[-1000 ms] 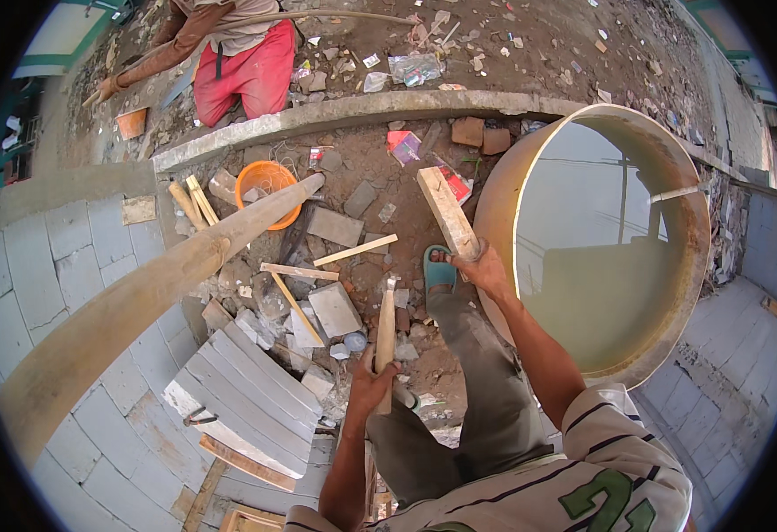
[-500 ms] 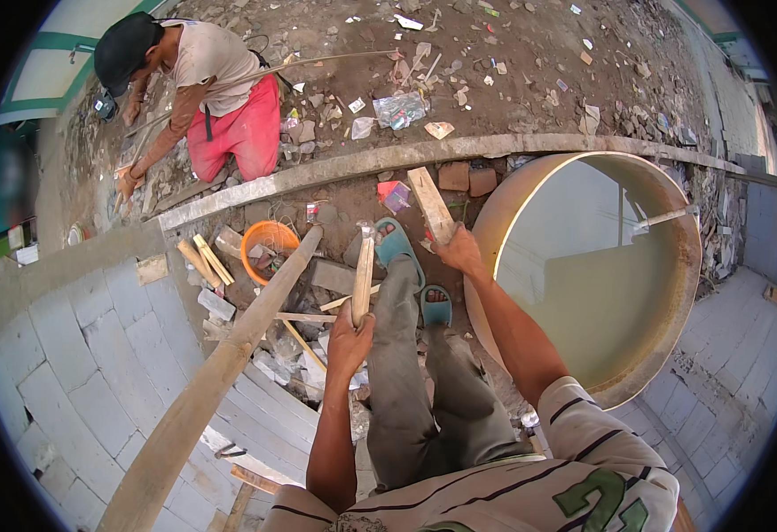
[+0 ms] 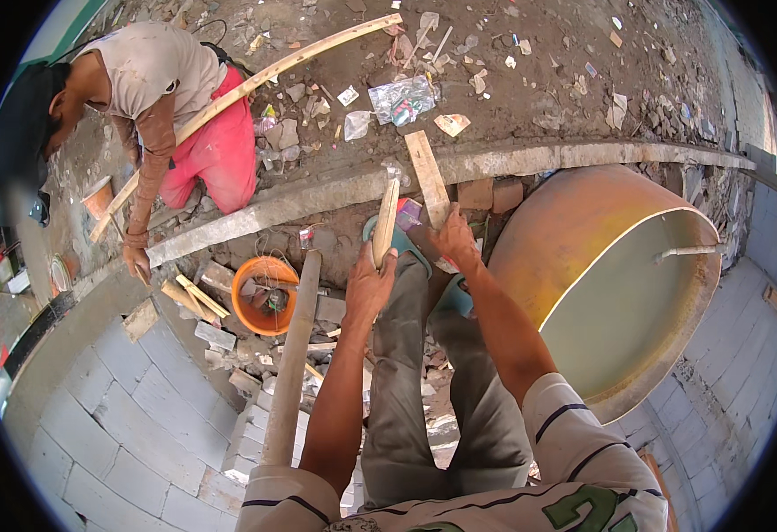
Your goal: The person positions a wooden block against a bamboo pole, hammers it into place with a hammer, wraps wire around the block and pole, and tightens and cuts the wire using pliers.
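My left hand [image 3: 371,288] is closed round a pale wooden handle [image 3: 387,223] with a small shiny grey end [image 3: 394,171]; the tool's exact kind is unclear. My right hand [image 3: 456,239] grips the near end of a short wooden plank [image 3: 427,174], which points away from me. The two pieces are held side by side in front of my body, a narrow gap apart. Beneath them are my feet in teal sandals [image 3: 395,241], partly hidden by my hands and the wood.
A large round tank of murky water [image 3: 615,310] stands at my right. To the left, a pole [image 3: 291,363] leans near an orange bucket [image 3: 264,295]. Wood offcuts [image 3: 195,297] and rubble lie beyond it. Across a concrete kerb [image 3: 317,197], another person [image 3: 153,115] bends over a long wooden strip [image 3: 255,82].
Both hands have moved further away from me, and the left has come right, closer to the plank. The other person leans further left, and the long strip has shifted.
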Available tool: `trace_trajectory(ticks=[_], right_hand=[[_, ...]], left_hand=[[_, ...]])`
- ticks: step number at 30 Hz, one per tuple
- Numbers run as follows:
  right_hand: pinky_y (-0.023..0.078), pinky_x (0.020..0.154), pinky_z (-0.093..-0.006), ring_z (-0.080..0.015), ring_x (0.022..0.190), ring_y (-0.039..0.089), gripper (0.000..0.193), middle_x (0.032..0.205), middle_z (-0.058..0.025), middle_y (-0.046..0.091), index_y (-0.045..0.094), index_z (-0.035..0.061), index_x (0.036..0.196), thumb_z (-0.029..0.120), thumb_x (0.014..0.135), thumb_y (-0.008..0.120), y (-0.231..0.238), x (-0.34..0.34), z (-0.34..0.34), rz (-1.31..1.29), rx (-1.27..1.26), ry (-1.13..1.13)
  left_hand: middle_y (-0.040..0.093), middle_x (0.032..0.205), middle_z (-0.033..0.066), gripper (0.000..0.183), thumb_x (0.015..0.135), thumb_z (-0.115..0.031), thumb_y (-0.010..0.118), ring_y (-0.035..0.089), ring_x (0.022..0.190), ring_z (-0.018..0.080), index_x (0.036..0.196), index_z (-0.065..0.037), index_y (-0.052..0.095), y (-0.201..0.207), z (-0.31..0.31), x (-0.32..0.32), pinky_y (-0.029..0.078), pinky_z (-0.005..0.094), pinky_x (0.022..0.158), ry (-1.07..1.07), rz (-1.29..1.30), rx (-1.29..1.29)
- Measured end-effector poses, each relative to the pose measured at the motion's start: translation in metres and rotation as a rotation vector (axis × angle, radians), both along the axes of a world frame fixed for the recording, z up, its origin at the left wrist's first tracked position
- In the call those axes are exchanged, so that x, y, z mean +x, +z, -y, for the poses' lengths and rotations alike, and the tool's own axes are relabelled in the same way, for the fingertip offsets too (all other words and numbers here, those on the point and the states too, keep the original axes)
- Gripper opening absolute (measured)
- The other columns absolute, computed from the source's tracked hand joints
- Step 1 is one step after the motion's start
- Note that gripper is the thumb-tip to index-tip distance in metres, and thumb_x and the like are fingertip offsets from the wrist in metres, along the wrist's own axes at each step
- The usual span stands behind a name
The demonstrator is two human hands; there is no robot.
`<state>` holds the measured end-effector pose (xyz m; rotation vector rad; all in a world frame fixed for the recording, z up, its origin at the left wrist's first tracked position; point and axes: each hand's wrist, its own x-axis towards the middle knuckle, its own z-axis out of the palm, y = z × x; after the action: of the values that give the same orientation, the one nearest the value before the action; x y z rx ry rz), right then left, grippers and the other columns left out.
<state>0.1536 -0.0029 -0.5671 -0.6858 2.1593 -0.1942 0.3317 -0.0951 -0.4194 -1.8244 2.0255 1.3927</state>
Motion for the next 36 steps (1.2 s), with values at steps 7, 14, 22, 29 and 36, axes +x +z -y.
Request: trace_trajectory(ticks=[7, 14, 22, 29, 36], right_hand=[[0.049, 0.095, -0.0525, -0.0503, 0.110, 0.059, 0.086, 0.114, -0.0359, 0.062, 0.036, -0.0094, 0.134, 0.040, 0.075, 0.075, 0.018, -0.003, 0.017, 0.050, 0.024, -0.040], [0.049, 0.094, -0.0518, -0.0500, 0.107, 0.061, 0.072, 0.110, -0.0341, 0.064, 0.041, -0.0066, 0.123, 0.033, 0.074, 0.075, 0.042, -0.017, 0.042, 0.127, 0.103, -0.025], [0.051, 0.095, -0.0488, -0.0471, 0.109, 0.062, 0.064, 0.109, -0.0322, 0.064, 0.042, -0.0038, 0.116, 0.032, 0.075, 0.075, 0.033, -0.030, 0.037, 0.105, 0.188, 0.038], [0.051, 0.095, -0.0487, -0.0467, 0.110, 0.062, 0.065, 0.114, -0.0321, 0.063, 0.042, -0.0038, 0.118, 0.033, 0.076, 0.075, 0.041, -0.019, 0.047, 0.107, 0.196, 0.044], [0.048, 0.099, -0.0489, -0.0475, 0.114, 0.059, 0.080, 0.118, -0.0312, 0.062, 0.036, -0.0072, 0.133, 0.034, 0.076, 0.074, 0.019, -0.012, 0.037, 0.086, 0.134, 0.003]], left_hand=[[0.064, 0.103, 0.0355, 0.059, 0.096, -0.039, 0.056, 0.062, 0.099, 0.0504, 0.133, 0.006, 0.047, -0.075, 0.033, -0.037, 0.050, 0.0549, 0.085, -0.099, -0.015, 0.043], [0.068, 0.084, 0.0259, 0.040, 0.099, -0.036, 0.055, 0.068, 0.080, 0.0432, 0.114, 0.001, 0.051, -0.112, 0.028, -0.055, 0.050, 0.0509, 0.070, -0.040, -0.110, -0.118], [0.065, 0.073, 0.0214, 0.033, 0.099, -0.031, 0.054, 0.068, 0.066, 0.0384, 0.112, -0.001, 0.049, -0.089, 0.040, -0.073, 0.052, 0.0476, 0.061, 0.025, -0.088, -0.012], [0.066, 0.091, 0.0300, 0.043, 0.098, -0.039, 0.053, 0.066, 0.088, 0.0464, 0.115, 0.001, 0.052, -0.088, 0.054, -0.067, 0.050, 0.0526, 0.081, -0.120, 0.083, -0.032], [0.067, 0.094, 0.0286, 0.043, 0.098, -0.041, 0.055, 0.065, 0.090, 0.0471, 0.116, -0.002, 0.055, -0.027, 0.070, -0.086, 0.048, 0.0501, 0.080, 0.158, -0.169, -0.120]])
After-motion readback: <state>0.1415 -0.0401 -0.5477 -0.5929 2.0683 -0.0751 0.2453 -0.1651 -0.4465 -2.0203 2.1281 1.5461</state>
